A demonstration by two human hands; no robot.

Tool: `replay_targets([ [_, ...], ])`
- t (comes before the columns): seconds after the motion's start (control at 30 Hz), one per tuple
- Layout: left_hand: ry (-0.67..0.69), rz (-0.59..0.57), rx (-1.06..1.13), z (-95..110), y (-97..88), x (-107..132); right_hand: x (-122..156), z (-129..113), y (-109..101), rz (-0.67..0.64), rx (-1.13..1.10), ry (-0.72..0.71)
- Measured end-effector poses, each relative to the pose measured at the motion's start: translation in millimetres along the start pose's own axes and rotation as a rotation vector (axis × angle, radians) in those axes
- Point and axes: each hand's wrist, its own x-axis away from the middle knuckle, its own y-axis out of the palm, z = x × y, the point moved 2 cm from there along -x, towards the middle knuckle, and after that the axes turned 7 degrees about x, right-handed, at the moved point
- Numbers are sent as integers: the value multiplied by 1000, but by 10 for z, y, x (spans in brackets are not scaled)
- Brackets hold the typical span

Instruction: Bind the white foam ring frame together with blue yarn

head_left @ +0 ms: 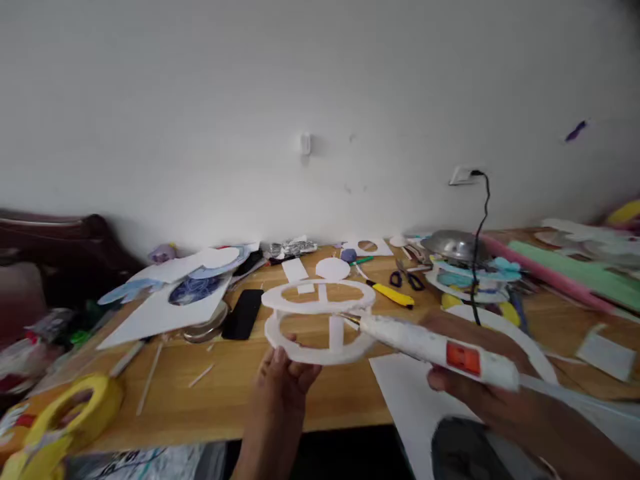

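My left hand (287,377) pinches the lower edge of a white foam-board frame (320,305) and lifts it above the table. Two oval rings, one over the other, make up the frame, with short upright strips between them. In my right hand (480,380) is a white pen-style glue gun (415,340) with a red switch and a clear stick running out of its back end. Its metal tip points left and overlaps the frame's right side; whether it touches, I cannot tell. White paper (400,393) lies on the table below the glue gun.
A black phone (243,315), a yellow utility knife (393,294) and scissors (406,277) lie on the wooden table. Yellow tape (93,410) is at the front left. A black cord (483,233) hangs from a wall socket near a metal bowl (453,245) and another ringed frame.
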Motion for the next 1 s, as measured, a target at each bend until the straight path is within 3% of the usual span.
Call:
replay_targets([
  [0.63,17,-32,-36,-43,-28,-23,48,108,-12,18,1,-21],
  [1.0,2,-9,-31,-11,69,58,-52,-84,-13,69,113,68],
])
